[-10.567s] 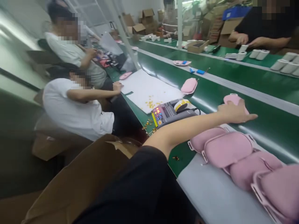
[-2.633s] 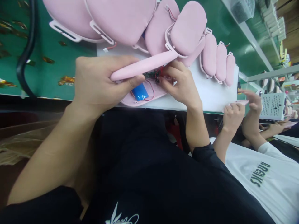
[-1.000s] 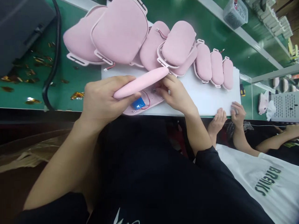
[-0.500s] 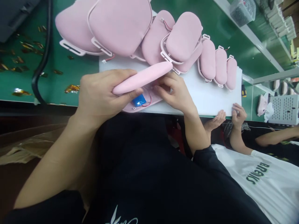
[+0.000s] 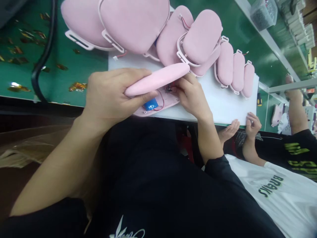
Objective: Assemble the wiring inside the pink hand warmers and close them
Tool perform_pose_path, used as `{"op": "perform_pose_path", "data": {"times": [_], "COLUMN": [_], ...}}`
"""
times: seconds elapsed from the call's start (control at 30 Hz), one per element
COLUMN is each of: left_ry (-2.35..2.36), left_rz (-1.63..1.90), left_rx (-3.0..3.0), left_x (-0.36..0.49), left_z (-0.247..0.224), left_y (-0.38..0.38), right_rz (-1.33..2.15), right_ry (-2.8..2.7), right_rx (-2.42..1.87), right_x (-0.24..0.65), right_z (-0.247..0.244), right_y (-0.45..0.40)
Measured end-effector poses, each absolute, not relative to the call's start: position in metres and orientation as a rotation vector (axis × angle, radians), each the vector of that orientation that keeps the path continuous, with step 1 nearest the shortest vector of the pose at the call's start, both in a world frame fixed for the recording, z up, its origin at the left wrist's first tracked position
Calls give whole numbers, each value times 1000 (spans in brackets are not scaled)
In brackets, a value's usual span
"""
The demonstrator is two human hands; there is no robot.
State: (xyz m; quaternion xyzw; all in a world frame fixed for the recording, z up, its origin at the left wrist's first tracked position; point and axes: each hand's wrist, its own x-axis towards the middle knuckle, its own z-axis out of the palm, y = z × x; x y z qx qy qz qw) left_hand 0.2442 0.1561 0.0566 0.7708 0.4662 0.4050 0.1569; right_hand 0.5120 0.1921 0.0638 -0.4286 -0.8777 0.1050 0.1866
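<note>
My left hand pinches a pink shell half, tilted up over a second pink shell half. In the lower shell lie a blue battery and a thin red wire. My right hand reaches in at the right side of the lower shell, its fingers closed together near a small dark part; what they grip is too hidden to make out. Several pink cases lie just beyond on the white sheet.
A black cable and scraps of gold film are at the left. Two hands of a person rest at the sheet's right edge. Another person's arm reaches in at far right. A clear bin stands at the upper right.
The shell and both my hands appear slightly further right. A dark part now shows by my right fingers. The far person's arm has moved up toward the shelf.
</note>
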Motion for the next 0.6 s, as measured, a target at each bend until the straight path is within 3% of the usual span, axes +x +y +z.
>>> {"op": "perform_pose_path", "data": {"times": [0.6], "left_ry": [1304], "left_rz": [1233], "left_rx": [2175], "left_x": [249], "left_z": [55], "left_y": [155], "right_rz": [79], "right_ry": [-2575], "right_rx": [-1339], "right_x": [501], "right_z": [71], "right_y": [190]}}
